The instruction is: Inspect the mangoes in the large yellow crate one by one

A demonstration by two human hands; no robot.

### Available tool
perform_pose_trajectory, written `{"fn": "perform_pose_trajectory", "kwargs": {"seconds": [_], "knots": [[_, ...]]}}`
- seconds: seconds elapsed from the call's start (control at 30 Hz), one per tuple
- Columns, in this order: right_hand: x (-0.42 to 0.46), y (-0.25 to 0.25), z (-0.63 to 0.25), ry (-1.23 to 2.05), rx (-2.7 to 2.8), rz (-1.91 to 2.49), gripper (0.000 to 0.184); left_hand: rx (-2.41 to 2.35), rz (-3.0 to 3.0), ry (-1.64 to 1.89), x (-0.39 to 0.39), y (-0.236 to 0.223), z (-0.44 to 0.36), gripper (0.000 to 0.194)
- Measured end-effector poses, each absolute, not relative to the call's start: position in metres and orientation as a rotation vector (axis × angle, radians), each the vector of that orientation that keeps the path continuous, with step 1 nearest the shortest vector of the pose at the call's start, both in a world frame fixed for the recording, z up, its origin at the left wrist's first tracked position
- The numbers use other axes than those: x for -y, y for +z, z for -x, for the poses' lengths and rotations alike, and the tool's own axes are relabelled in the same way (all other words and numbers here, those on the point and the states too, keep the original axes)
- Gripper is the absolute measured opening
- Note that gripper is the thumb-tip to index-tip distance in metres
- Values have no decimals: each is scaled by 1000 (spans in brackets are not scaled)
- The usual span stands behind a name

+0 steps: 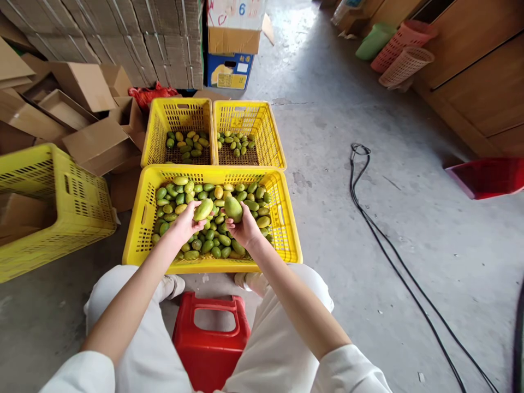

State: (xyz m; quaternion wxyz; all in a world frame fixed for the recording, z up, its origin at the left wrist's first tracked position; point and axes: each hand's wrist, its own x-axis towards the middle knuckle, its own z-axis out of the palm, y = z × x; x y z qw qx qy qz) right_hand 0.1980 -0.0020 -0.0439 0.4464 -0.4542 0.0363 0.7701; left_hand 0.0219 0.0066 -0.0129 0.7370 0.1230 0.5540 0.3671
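Above the near yellow crate, my left hand is closed around a yellow-green mango. My right hand grips a rounder green mango a short way to the right. Below both hands lie many loose green and yellowish mangoes that cover the crate's bottom. Behind it stand two more yellow crates side by side. The back left crate holds a layer of green and yellow mangoes, and the back right crate holds a smaller group of greener ones.
A red stool is between my knees. To the left are a yellow crate with cardboard inside and a heap of cardboard boxes. Black cable runs along the floor on the right. Plastic baskets lie by the wooden cabinet.
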Motion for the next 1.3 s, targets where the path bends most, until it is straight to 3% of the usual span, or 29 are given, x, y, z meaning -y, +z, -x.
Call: {"fn": "perform_pose_trajectory", "kwargs": {"seconds": [0.17,0.47,0.6,0.93,1.2,1.3], "knots": [[3,-36,-196,1838,-61,1175,12,-1253,-311,848,-6,-13,-24,8],[3,-48,-195,1646,-36,1223,27,-1295,-399,945,-2,-14,-22,36],[1,-46,-195,1686,-61,1206,31,-1259,-405,964,-3,-14,-21,33],[2,-38,-197,1688,-144,1136,15,-1297,-361,880,-3,-8,-23,8],[4,-42,-194,1730,-140,1202,13,-1284,-372,844,-1,-21,-23,32],[3,-48,-191,1705,-33,1209,24,-1322,-342,834,-3,-21,-23,21]]}}
